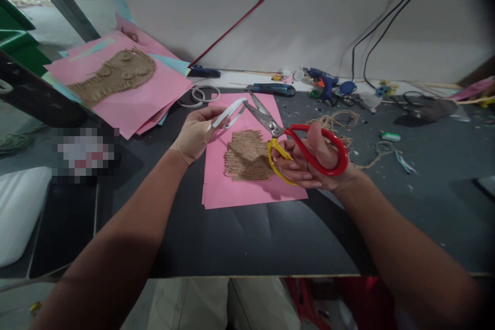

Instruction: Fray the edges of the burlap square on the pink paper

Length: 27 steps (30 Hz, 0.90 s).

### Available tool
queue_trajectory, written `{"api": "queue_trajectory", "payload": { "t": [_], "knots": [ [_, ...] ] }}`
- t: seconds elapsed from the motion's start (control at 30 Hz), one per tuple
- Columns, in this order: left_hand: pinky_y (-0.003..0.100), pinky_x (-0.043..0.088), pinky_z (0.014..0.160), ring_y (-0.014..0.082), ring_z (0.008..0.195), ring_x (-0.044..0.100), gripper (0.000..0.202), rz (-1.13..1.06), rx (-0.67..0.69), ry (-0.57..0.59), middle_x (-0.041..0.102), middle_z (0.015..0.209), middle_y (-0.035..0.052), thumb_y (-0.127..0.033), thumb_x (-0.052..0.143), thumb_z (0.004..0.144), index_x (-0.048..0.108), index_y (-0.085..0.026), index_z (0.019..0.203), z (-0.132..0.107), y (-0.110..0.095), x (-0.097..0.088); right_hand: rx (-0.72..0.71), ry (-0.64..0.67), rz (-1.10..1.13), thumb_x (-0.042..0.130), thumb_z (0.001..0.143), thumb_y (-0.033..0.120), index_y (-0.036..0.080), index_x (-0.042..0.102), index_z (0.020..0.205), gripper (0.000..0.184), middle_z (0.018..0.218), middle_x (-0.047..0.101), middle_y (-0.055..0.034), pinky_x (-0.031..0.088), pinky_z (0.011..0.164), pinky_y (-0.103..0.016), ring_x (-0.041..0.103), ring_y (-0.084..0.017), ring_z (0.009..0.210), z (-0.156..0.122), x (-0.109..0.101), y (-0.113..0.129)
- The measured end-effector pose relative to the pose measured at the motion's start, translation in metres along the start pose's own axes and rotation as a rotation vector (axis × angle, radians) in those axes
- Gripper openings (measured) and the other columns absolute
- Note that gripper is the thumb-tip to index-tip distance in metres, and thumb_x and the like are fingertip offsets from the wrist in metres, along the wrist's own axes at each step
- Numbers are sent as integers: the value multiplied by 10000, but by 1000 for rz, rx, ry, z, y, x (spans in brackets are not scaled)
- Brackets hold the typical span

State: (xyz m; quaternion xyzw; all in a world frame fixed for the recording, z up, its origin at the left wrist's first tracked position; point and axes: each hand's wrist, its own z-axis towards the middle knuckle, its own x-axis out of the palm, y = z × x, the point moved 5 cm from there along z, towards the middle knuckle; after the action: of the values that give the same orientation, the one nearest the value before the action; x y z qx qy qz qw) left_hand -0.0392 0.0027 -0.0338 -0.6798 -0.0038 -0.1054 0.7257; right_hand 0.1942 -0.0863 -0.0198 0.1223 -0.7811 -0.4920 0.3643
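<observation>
My right hand (309, 162) grips a pair of scissors (278, 131) by its red and yellow handles, blades parted and pointing up left. My left hand (197, 131) pinches a white strip of tape (228, 112) whose far end reaches between the blades. Below both hands lies a pink paper sheet (247, 191) with a patch of brown jute cord (247, 157) stuck on it, on the dark table (251, 242).
A stack of pink sheets with a jute shape (116, 80) lies at the back left. Tape rings (201, 94), a utility knife (270, 89), a blue glue gun (325, 82), loose twine (340, 124) and cables crowd the back edge. A white cushion (19, 211) sits left.
</observation>
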Motion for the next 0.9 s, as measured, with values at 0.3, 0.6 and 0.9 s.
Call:
{"api": "queue_trajectory", "payload": {
  "t": [0.3,0.6,0.9],
  "knots": [
    [246,564,704,119,717,620,273,-13,-2,9,698,767,14,-334,924,654,800,-185,845,-4,-6,3,-13,-11,-5,634,833,843,213,561,910,639,637,438,75,183,280,-171,210,-42,414,1,-1,2],
    [267,590,760,153,809,659,266,21,-16,39,723,823,31,-369,909,672,780,-186,815,-5,-9,5,-10,-90,-141,577,925,776,172,613,853,610,607,521,44,217,239,-181,242,-30,347,-2,-4,8],
    [287,610,809,148,809,673,239,29,-28,33,725,839,33,-343,890,702,786,-188,853,-4,-4,2,-29,-140,-224,559,978,710,157,650,826,581,549,518,53,296,223,-158,286,-29,297,-2,-8,4]
  ]
}}
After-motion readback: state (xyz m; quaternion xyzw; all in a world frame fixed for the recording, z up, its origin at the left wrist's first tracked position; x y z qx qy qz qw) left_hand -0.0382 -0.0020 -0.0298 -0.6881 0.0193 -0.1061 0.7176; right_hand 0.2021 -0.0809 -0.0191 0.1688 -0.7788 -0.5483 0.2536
